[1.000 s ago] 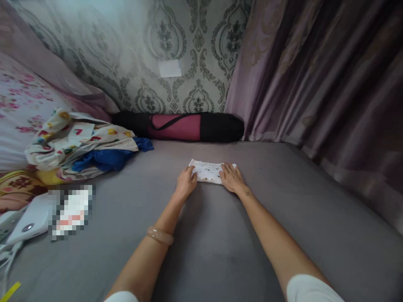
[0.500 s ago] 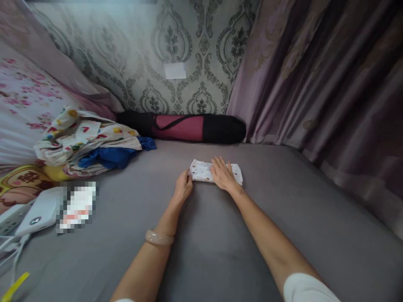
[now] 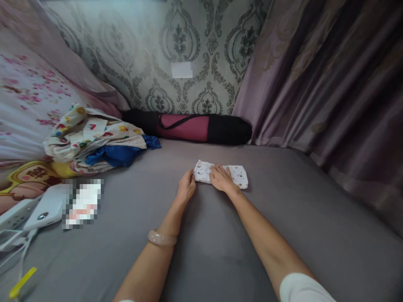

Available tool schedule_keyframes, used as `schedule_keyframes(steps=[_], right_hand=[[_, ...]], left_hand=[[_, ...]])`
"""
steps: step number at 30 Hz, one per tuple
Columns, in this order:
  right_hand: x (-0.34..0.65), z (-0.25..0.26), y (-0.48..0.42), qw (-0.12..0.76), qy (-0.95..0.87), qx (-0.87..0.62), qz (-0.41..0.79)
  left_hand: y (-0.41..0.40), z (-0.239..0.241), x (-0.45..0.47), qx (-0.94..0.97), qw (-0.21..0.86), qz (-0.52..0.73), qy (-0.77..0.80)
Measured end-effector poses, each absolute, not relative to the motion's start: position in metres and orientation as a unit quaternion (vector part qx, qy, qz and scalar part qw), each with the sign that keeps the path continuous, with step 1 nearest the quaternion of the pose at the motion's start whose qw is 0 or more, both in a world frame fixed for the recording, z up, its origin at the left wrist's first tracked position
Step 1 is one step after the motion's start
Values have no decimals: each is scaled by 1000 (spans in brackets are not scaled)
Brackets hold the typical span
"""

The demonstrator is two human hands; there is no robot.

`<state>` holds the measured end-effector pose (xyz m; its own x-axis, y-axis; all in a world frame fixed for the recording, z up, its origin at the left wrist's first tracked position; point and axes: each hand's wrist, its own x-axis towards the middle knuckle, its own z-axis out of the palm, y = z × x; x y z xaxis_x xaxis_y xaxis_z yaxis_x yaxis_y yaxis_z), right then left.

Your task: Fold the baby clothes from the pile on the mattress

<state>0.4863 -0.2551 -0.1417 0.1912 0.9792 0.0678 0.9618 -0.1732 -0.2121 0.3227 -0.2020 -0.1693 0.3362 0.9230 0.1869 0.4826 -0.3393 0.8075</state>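
A white folded cloth [image 3: 239,173] with small dark and brown prints lies flat on the grey bed sheet [image 3: 214,235]. My left hand [image 3: 187,184] holds its left edge, fingers closed at the near left corner; the fingertips are partly hidden. Flat on top of the cloth rests my right hand [image 3: 221,178], open, with its fingers stretched out towards the far edge. A pale bangle [image 3: 162,238] circles my left wrist.
Along the patterned wall lies a long black and dark red bag [image 3: 189,128]. Crumpled printed fabric [image 3: 94,132] and blue fabric [image 3: 118,155] are at left. Nearer are a white box-shaped device [image 3: 48,207], a power strip [image 3: 19,216] and a yellow strip [image 3: 23,282]. Curtains [image 3: 283,75] hang at right.
My right hand has slid slightly nearer and leftward over the cloth, which looks flatter now. My left hand keeps its hold on the left edge. The whole view has shifted a little.
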Motion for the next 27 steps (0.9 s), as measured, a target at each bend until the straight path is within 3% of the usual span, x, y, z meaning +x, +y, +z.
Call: schedule_keyframes(steps=[3,12,17,22,27], right_hand=[[472,-140,-249,143,-647,-749,-12],[463,-151,-243,91,-649,-753,60],[445,-141,-229,128,-660,-741,4],[427,-154,-220,94,-675,-729,59],[436,-152,-216,114,-674,-722,105]], left_hand=[[-201,-169,322,748,328,331,472],[-199,-170,322,742,332,332,478],[-197,-171,321,730,334,349,484],[-194,-171,320,698,344,379,501],[-194,-169,319,692,340,382,509]])
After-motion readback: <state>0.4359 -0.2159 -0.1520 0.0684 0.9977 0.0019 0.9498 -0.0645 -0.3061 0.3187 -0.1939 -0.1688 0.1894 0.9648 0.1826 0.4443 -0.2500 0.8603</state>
